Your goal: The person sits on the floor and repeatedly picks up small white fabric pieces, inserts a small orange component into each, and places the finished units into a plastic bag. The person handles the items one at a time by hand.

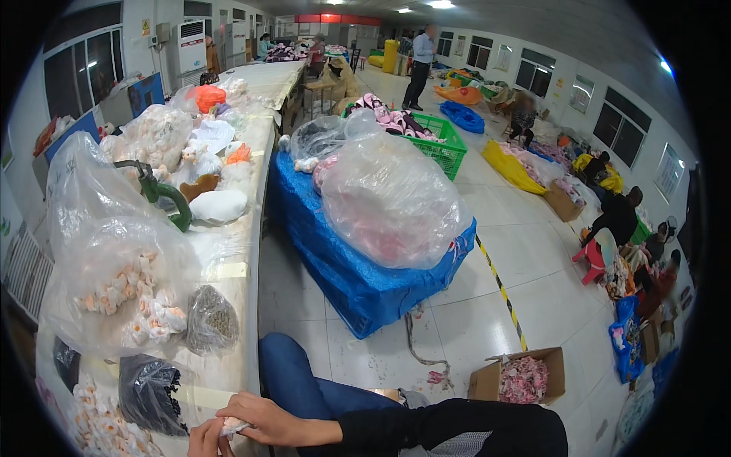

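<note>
At the near edge of the long table, my two hands meet over a small white and peach plush piece [233, 426]. My left hand [204, 439] is closed on its left side, partly cut off by the lower rim. My right hand [266, 420] pinches it from the right, fingers bent over the top. Beside them lies an open dark plastic bag [148, 387] of small black parts. Left of that is a heap of white and peach plush pieces [106, 419]. A clear bag of small greyish-brown bits [213, 320] stands farther up the table.
A large clear bag [122, 259] of plush pieces and a green clamp-like tool [169, 199] occupy the table [228, 255]. Right of it stands a blue-covered stack [343, 286] under a bulging clear bag [388, 198]. A cardboard box [487, 381] sits on the floor; several people work farther off.
</note>
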`<state>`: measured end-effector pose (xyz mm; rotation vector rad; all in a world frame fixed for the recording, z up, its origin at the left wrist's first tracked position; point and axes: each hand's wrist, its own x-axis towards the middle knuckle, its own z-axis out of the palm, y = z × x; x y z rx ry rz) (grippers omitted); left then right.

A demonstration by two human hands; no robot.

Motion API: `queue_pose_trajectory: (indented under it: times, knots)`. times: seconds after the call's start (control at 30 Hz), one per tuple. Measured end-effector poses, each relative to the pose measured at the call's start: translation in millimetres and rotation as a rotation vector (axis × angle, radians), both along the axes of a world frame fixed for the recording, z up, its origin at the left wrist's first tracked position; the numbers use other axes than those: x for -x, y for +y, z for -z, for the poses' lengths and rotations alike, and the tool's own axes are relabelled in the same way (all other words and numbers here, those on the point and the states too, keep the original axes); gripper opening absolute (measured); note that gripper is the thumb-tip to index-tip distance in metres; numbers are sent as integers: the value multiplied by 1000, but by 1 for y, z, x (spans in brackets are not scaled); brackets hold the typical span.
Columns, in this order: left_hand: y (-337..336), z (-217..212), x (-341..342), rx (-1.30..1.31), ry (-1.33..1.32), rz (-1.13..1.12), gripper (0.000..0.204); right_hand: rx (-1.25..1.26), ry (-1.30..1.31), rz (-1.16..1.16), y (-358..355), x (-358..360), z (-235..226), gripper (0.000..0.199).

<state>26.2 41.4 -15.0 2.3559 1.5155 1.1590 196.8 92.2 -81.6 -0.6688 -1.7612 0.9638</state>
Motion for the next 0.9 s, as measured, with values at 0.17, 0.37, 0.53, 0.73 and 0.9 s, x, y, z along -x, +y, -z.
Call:
queue_pose_trajectory:
  times: [0.17,0.37,0.53,0.73,0.9]
  knots:
    - [-3,10,-6,-101,56,-54,22,15,-20,29,-3,1,2,49]
    - [-4,11,-8,-124,32,-55,21,-16,-32,61,-6,-1,-8,43]
    - [-5,2,-6,-73,-17,-40,22,-210,-17,115,-2,-6,-20,38]
    - [-7,-7,-6,-19,-17,-41,23,-284,-37,42,6,-13,-22,32]
    - [-6,-1,1,-65,19,-36,20,-214,9,-87,8,-17,-26,30]
